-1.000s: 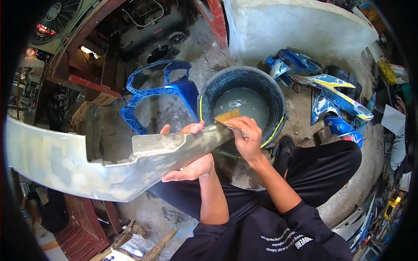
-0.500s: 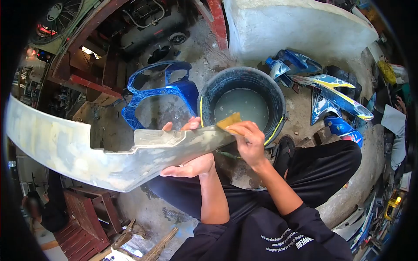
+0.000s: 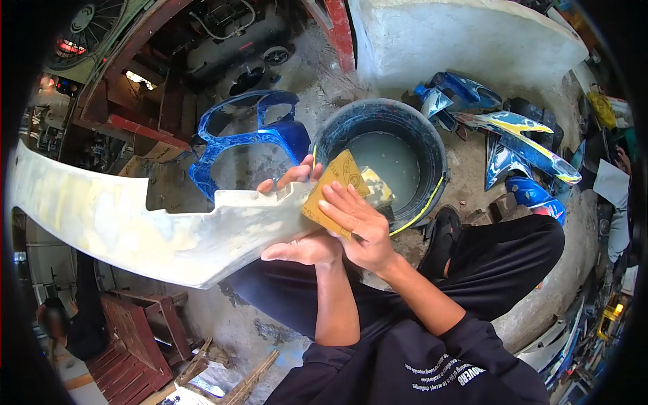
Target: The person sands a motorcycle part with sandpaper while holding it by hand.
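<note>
A long curved body panel (image 3: 135, 239), patchy white and yellowish, stretches from the far left to the middle of the view. Its narrow right end hangs over a black bucket (image 3: 432, 145) of cloudy water. My left hand (image 3: 304, 250) grips the panel from underneath, thumb on the near side and fingertips over the far edge. Under my right hand (image 3: 361, 226) is a folded sheet of yellow-brown sandpaper (image 3: 347, 172) with print on its back. Those fingers lie over the paper and press it against the panel's narrow part.
A blue plastic frame (image 3: 287, 138) lies on the floor left of the bucket. Several blue and multicoloured fairings (image 3: 520, 148) are piled to the right. A compressor tank (image 3: 236, 47) stands at the back. Another person (image 3: 84, 324) is at lower left, near a reddish wooden bench (image 3: 131, 337).
My right hand has slid left along the panel with the sandpaper, which now faces the camera more fully. The panel has tilted slightly and looks brighter.
</note>
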A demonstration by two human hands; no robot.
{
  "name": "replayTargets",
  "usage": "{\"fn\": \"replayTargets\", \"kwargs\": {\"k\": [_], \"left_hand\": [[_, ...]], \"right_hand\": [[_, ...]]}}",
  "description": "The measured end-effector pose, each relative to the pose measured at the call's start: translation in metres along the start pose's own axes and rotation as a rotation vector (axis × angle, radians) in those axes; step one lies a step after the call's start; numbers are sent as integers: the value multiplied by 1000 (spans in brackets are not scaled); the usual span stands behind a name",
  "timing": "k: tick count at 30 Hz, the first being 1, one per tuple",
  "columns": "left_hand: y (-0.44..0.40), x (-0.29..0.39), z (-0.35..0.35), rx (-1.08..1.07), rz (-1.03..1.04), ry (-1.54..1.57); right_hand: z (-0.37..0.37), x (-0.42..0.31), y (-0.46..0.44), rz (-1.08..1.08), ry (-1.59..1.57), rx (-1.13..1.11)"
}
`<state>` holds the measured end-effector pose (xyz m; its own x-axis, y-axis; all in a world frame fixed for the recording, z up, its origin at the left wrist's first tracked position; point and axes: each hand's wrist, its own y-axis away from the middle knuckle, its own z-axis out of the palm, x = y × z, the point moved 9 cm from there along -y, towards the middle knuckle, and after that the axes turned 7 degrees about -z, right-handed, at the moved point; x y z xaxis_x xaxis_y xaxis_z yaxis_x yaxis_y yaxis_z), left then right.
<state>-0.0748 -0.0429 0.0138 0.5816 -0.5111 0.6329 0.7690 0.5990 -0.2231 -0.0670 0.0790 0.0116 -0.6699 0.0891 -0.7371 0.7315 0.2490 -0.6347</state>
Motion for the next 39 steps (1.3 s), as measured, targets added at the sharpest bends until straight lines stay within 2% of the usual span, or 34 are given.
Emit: {"fn": "replayTargets", "kwargs": {"k": [5, 7, 9, 11, 12, 14, 17, 19, 21, 23, 27, 29, 32, 36, 39], "left_hand": [[1, -3, -17, 69, -3, -96], [-2, -2, -5, -39, -19, -21], [-1, 4, 6, -60, -19, -53], [-4, 13, 2, 102, -8, -70], [-7, 13, 2, 96, -8, -71], [-8, 27, -4, 134, 138, -118], [-2, 36, -3, 142, 212, -128], [-3, 34, -7, 135, 189, -87], [-5, 28, -9, -34, 145, 63], [-7, 28, -4, -16, 102, 98], [-9, 38, -13, 124, 165, -32], [-9, 39, -20, 145, 173, -47], [-7, 33, -19, 106, 183, -73], [-5, 26, -8, 83, 145, -205], [-6, 35, -4, 73, 118, -187]], "right_hand": [[-17, 37, 27, 17, 28, 2], [-26, 44, 33, 72, 62, 44], [-28, 45, 38, 80, 65, 46], [-26, 46, 36, 74, 63, 19], [-26, 46, 37, 73, 64, 25], [-23, 46, 40, 59, 70, 1], [-21, 38, 34, 39, 43, 34], [-11, 18, 11, -5, 17, -9], [-2, 0, -7, -42, -10, -50], [10, -13, -21, -121, -77, -136], [2, 21, 14, -60, -28, -218], [-12, 44, 46, -37, -21, -210], [-15, 40, 43, -19, -1, -187], [-1, 4, -11, -60, -82, -99], [7, 5, -16, -68, -108, -123]]}}
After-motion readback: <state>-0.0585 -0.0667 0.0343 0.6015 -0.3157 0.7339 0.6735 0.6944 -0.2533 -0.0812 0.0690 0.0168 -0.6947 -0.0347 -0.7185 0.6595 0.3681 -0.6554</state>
